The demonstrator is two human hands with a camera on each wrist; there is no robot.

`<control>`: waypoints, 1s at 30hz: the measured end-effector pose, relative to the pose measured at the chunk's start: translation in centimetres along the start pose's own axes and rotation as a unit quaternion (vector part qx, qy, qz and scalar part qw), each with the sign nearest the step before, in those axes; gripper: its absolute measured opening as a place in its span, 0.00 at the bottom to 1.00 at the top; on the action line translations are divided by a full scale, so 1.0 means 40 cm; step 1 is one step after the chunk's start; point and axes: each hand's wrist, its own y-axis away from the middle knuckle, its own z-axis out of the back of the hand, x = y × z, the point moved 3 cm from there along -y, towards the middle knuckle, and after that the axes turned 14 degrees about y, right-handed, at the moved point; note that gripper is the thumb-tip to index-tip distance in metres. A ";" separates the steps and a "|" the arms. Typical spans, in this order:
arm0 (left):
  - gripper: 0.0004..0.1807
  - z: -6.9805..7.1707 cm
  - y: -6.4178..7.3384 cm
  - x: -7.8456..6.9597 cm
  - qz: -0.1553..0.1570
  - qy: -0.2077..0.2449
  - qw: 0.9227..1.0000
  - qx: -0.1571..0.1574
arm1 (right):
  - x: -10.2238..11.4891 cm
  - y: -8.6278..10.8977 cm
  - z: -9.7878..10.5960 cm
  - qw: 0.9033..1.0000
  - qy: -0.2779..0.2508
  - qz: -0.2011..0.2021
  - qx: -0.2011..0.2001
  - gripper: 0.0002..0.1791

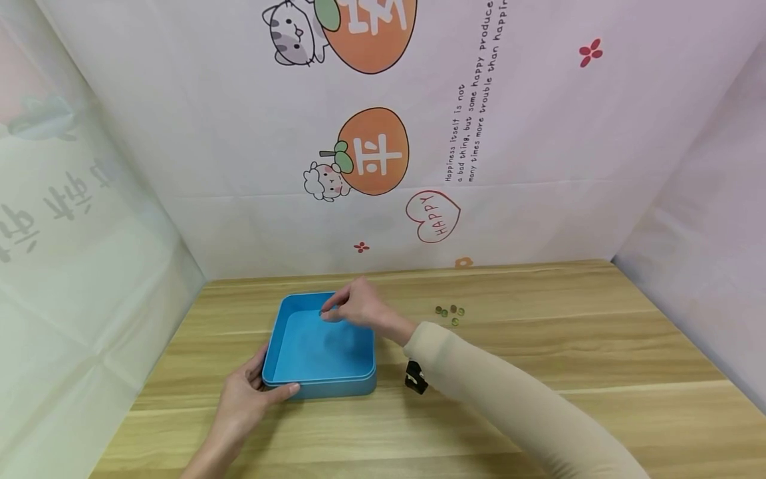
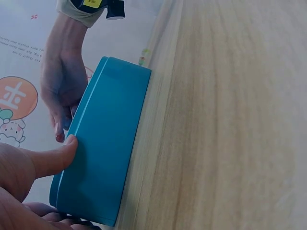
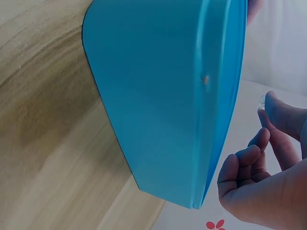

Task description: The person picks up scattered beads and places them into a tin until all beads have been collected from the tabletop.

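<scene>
Over on the wooden tabletop, the person's left hand grips the near left corner of the blue square box, thumb against its near side. The right hand pinches a small glass marble above the box. This looks like the placing step; next, I judge, the pinch must loosen gently over the floor inside. Five more marbles lie to the box's right.
</scene>
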 end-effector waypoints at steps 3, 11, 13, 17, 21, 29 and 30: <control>0.59 0.001 0.000 0.001 -0.001 0.000 1.000 0.000 | 0.001 -0.003 -0.012 1.000 0.000 0.002 0.003 0.03; 0.59 0.002 -0.001 0.003 -0.003 -0.004 1.000 -0.004 | -0.003 -0.008 -0.038 1.000 -0.009 -0.017 0.008 0.04; 0.59 0.002 -0.001 0.003 -0.004 -0.006 1.000 -0.004 | -0.005 -0.009 -0.042 1.000 -0.004 -0.023 0.007 0.04; 0.59 0.002 -0.001 0.002 -0.004 -0.010 1.000 -0.004 | -0.007 -0.010 -0.049 1.000 0.005 -0.030 0.005 0.04; 0.59 0.002 -0.001 0.001 -0.004 -0.013 1.000 -0.004 | -0.009 -0.013 -0.053 1.000 0.010 -0.028 0.003 0.06; 0.60 0.002 -0.001 0.002 -0.003 -0.009 1.000 -0.003 | -0.017 -0.007 -0.026 1.000 0.011 -0.013 -0.008 0.13; 0.60 0.002 -0.001 0.002 -0.003 -0.009 1.000 -0.003 | -0.017 -0.004 -0.019 1.000 0.009 -0.008 -0.009 0.12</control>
